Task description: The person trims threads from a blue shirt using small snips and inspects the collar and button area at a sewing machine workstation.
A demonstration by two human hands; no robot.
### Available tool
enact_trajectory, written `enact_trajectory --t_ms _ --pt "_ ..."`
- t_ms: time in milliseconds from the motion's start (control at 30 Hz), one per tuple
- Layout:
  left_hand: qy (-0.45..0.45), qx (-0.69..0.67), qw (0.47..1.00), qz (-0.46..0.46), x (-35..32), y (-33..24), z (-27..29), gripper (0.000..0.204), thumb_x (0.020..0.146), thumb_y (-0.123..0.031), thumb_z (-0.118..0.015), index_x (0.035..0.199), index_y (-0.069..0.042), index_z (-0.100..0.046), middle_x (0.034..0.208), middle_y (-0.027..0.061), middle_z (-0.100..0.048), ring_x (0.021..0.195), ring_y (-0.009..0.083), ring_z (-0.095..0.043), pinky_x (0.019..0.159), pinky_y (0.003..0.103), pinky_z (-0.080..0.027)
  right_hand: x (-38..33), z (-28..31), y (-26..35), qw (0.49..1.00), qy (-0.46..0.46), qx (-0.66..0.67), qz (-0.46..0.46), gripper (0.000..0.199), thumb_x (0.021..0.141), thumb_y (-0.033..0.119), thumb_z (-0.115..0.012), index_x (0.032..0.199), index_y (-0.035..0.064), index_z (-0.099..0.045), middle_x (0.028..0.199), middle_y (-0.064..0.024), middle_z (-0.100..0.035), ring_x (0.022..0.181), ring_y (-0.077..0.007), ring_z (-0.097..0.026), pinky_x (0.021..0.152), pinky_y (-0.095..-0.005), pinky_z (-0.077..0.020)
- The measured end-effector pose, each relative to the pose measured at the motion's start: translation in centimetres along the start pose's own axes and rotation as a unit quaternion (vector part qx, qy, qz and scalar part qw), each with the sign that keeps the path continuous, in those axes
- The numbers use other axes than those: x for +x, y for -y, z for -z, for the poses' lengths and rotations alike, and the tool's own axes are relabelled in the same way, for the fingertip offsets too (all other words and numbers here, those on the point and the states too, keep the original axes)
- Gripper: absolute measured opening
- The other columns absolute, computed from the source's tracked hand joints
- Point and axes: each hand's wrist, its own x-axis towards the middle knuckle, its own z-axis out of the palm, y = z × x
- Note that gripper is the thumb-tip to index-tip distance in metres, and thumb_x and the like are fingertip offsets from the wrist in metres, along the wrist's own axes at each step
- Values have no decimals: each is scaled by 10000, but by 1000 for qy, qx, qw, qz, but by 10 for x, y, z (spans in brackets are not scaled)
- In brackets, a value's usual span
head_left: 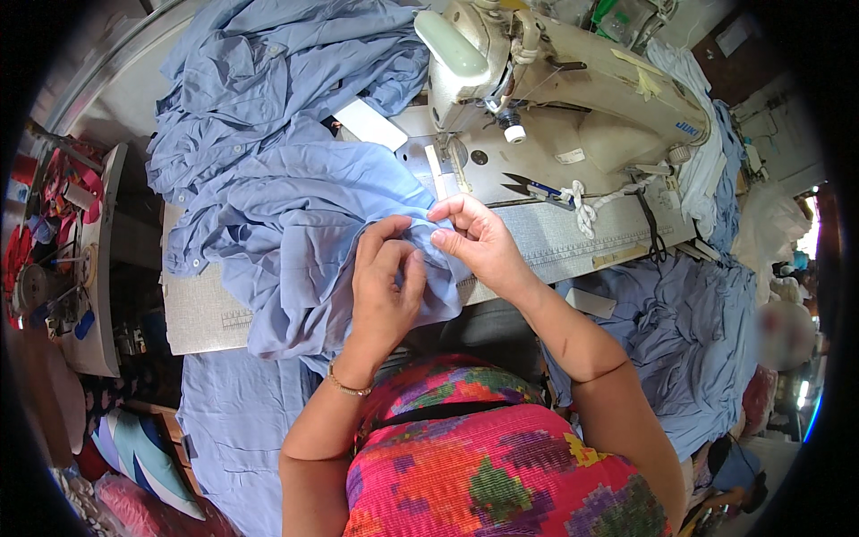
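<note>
A light blue shirt (313, 242) lies bunched over the front of the sewing table, part of it hanging past the near edge. My left hand (387, 277) pinches its fabric, fingers curled and thumb pressed in. Close beside it on the right, my right hand (479, 237) grips a fold of the same shirt between thumb and forefinger. Both hands are just in front of the sewing machine (555, 85), whose needle area sits beyond them. What exactly lies between the fingertips is too small to make out.
Small thread snips (537, 190) and a knotted white cord (583, 210) rest right of my hands. More blue garments (286, 72) are heaped at the back left, and others (671, 322) hang at the right. A shelf (109, 259) with thread spools stands left.
</note>
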Motion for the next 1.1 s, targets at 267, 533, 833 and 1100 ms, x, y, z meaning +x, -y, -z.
enact_trajectory --t_ms 267,533,833,1100 --pt "-13 17 1000 -7 -4 -4 8 69 767 2 -596 797 13 -536 1025 130 -520 941 234 -524 825 298 -416 1 6 0 1000 5 -2 -24 202 839 58 -598 1027 42 -526 991 9 -544 881 -37 -482 790 -202 -401" --pt "48 -111 986 113 -7 -16 6 99 808 -42 -634 835 10 -554 758 24 -519 683 79 -502 634 212 -421 -1 5 7 998 7 -59 4 176 847 59 -585 1014 30 -539 948 15 -541 857 -44 -483 771 -205 -405" --pt "130 -233 938 221 -10 -16 4 190 873 -172 -593 905 12 -559 707 -16 -505 646 83 -468 576 235 -399 -6 3 14 852 -2 -431 297 208 762 93 -596 970 83 -592 937 -9 -586 767 -154 -550 723 -284 -430" --pt "63 -571 731 367 -3 -2 7 274 899 -238 -557 875 25 -631 852 60 -628 788 117 -581 757 274 -454 -26 -5 7 673 62 -607 419 250 733 147 -544 976 118 -598 956 5 -587 813 -135 -535 731 -288 -399"
